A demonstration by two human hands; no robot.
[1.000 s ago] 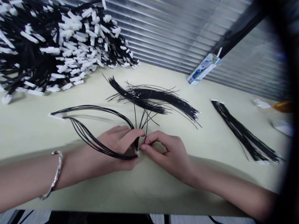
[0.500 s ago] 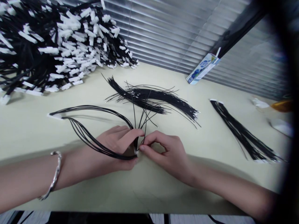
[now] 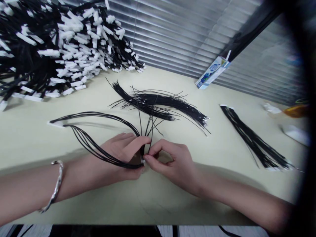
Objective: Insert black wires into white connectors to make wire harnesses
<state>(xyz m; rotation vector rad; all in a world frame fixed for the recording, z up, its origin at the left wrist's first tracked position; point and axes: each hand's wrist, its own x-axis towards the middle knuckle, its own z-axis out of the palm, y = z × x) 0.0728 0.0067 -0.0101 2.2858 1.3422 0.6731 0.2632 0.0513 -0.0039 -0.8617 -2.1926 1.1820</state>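
My left hand (image 3: 124,153) is closed around a black wire harness (image 3: 101,153), near its small white connector (image 3: 142,160). The harness arcs out to the left in two bundles that end in another white connector (image 3: 57,123) lying on the table. Several loose wires stand up from between my left fingers. My right hand (image 3: 170,158) pinches a single thin black wire (image 3: 151,140) between thumb and forefinger, its fingertips right against the connector. The wire's tip is hidden by the fingers. Behind both hands lies a pile of loose black wires (image 3: 160,103).
A big heap of black cables with white connectors (image 3: 79,49) fills the back left of the table (image 3: 103,210). Finished-looking harnesses (image 3: 254,138) lie at the right. A drink carton (image 3: 212,72) with a straw stands at the back, by the blinds (image 3: 170,36).
My right hand has moved slightly left, bringing the pinched wire up against the connector. My left hand keeps its hold, and the view has shifted a little.
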